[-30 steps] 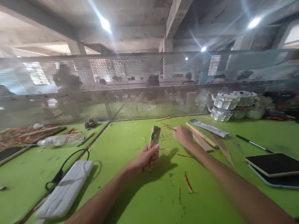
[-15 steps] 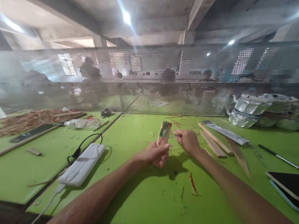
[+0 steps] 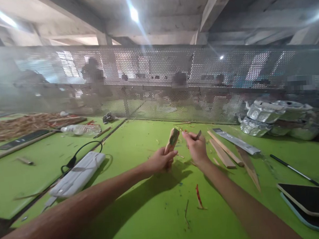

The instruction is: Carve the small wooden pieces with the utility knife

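Note:
My left hand [image 3: 159, 161] is closed around the lower end of a small wooden block [image 3: 171, 141], held upright and tilted slightly right above the table. Green paint shows on its face. Just to the right, my right hand [image 3: 197, 148] is closed on a small knife [image 3: 198, 134]; a short grey tip sticks out above the fingers, and the rest of it is hidden. A small gap separates the right fingers from the block. Below the hands, a red-edged wood shaving [image 3: 198, 196] lies on the green table [image 3: 143, 213].
Wooden strips [image 3: 222, 153] and a flat silver packet [image 3: 237, 141] lie right of my hands. Farther right are a black-and-silver rod [image 3: 296, 170], a dark tablet-like slab [image 3: 308, 199] and foil-wrapped bundles [image 3: 269, 117]. On the left are a white power bank [image 3: 78, 175], a plastic bottle [image 3: 81, 129] and heaped shavings [image 3: 23, 126]. A perforated screen [image 3: 152, 84] stands behind.
The wooden block has turned so its painted face shows less. My right hand has rotated, and the knife tip now points up and right instead of left toward the block.

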Tool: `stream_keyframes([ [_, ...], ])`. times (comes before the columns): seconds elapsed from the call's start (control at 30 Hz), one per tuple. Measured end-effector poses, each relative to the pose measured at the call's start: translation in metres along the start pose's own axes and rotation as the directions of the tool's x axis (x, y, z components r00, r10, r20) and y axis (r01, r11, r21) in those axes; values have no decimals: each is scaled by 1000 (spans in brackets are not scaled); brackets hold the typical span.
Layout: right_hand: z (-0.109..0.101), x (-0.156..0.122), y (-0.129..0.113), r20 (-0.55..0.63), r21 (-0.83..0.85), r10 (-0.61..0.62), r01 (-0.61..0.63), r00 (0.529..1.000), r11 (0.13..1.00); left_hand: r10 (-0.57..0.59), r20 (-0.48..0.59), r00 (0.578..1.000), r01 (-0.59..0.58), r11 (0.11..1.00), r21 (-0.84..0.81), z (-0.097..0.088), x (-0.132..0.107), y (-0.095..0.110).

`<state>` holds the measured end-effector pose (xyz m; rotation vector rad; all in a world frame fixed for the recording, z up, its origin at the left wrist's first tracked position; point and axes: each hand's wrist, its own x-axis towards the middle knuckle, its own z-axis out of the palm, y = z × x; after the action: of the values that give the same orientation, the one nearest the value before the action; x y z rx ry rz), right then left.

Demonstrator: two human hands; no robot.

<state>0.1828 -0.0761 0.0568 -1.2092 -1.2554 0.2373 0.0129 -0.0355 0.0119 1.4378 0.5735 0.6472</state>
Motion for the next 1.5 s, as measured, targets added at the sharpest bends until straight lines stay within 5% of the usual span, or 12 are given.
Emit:
stream_keyframes([
  [0.1,6,-2,6,58,30,38,-40,998,999,32,18,999,-33,999,35,2,6,-5],
  [0.6,13,-27,-12,168,-223,-235,269,957,937,30,224,974,-24,999,-31,-5,-9,3],
  [1.3,14,-26,-14,282,-265,-212,288,936,920,187,91,978,-189,982,20,2,11,-26],
  [1.5,9,-21,-10,107,-223,-233,251,967,942,47,135,990,-46,999,-8,-3,-1,-5],
])
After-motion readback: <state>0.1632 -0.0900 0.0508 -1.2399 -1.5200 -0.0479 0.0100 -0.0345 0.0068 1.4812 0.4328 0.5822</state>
